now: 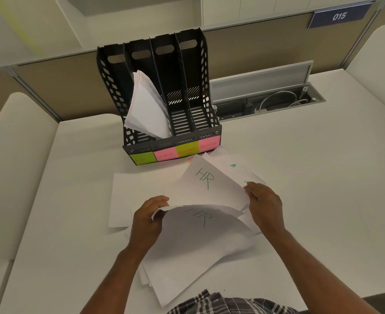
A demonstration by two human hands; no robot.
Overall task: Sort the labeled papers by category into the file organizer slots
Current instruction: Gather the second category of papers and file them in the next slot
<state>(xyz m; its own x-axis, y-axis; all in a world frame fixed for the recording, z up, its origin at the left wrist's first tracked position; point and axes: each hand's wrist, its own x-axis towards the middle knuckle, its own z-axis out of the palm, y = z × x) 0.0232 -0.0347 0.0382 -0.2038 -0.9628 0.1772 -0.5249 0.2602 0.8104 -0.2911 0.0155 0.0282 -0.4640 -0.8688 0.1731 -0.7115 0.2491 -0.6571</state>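
dim, soft overhead light; wide-angle bending at edges.

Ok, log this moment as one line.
left hand: grips HR sheet | right hand: pinches second HR sheet | organizer: papers in Sports slot only

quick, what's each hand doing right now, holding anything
Left hand: grip closed on the curled white paper sheet marked HR.
Right hand: grip pinching the edge of the raised white paper sheet marked HR.
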